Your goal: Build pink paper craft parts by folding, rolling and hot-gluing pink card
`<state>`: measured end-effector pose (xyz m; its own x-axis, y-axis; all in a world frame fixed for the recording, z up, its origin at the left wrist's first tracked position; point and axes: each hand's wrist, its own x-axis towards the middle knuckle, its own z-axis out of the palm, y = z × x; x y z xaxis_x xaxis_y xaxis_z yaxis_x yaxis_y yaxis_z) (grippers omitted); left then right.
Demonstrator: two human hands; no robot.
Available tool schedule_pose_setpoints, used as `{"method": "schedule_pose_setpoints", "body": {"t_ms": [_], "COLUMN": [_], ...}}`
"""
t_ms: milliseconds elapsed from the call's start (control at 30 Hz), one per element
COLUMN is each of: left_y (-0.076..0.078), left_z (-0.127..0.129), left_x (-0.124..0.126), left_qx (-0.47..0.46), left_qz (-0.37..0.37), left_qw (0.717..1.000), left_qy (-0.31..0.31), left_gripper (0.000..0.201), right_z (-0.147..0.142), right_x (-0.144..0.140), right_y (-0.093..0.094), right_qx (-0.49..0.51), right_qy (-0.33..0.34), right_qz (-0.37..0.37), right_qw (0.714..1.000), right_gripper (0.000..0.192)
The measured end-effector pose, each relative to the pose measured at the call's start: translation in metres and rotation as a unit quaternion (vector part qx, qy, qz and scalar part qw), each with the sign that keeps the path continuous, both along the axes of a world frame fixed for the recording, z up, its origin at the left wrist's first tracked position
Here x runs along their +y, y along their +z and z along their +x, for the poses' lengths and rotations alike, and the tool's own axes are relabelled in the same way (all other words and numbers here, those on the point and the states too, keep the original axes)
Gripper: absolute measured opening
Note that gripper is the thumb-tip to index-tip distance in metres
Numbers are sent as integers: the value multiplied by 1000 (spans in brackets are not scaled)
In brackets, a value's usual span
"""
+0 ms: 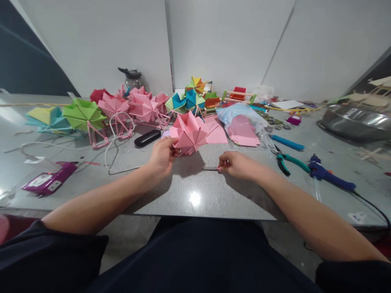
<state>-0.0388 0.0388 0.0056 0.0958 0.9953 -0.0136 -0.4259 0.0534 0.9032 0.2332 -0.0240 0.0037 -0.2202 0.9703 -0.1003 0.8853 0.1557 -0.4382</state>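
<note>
My left hand (163,156) grips the left edge of a pink folded-paper wheel (191,134), with thumb and fingers closed on it. The wheel has pleated pockets around its rim and is held just above the table. To its right, my right hand (230,163) is closed in a pinch low over the tabletop. From its fingertips a thin grey strip (210,168) points left; a bit of pink shows at the fingertips. What the strip is made of cannot be made out. Behind the wheel lie flat pink paper sheets (217,130).
Finished paper wheels in pink (148,108) and green (84,116) stand at the back left. A purple power strip (50,179) and white cable lie left. On the right are pliers (293,160), a blue glue gun (331,175), a blue cutter (287,142) and a metal bowl (354,124).
</note>
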Motion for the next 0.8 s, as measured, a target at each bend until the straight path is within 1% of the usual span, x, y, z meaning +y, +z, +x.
{"method": "schedule_pose_setpoints", "body": {"t_ms": [233,300,367,467,533,633,800], "left_y": [1,1,0,0,1,2,2], "left_z": [-1,-1,-1,-1,-1,-1,-3], "left_x": [-3,-3,-2,-2,-2,-3,-3], "left_qx": [6,7,3,-6,-6,2,2], "left_qz": [-3,-5,-3,0,1,-4,4], "left_qw": [1000,1000,1000,1000,1000,1000,1000], "left_qy": [-3,-1,-1,-5,-8,-8,-14], "left_gripper": [18,17,16,17,18,19,21], "right_z": [-3,1,8,16,17,13,10], "right_x": [4,5,7,9,11,13,15], "right_y": [-7,-7,-6,-4,-4,-4,-3], "right_qx": [14,22,29,29,22,7,-1], "right_qy": [18,18,19,19,10,4,36], "right_qz": [51,43,13,-15,-4,32,33], "right_qw": [998,999,999,999,1000,999,999], "right_gripper": [11,10,9,14,17,14,10]}}
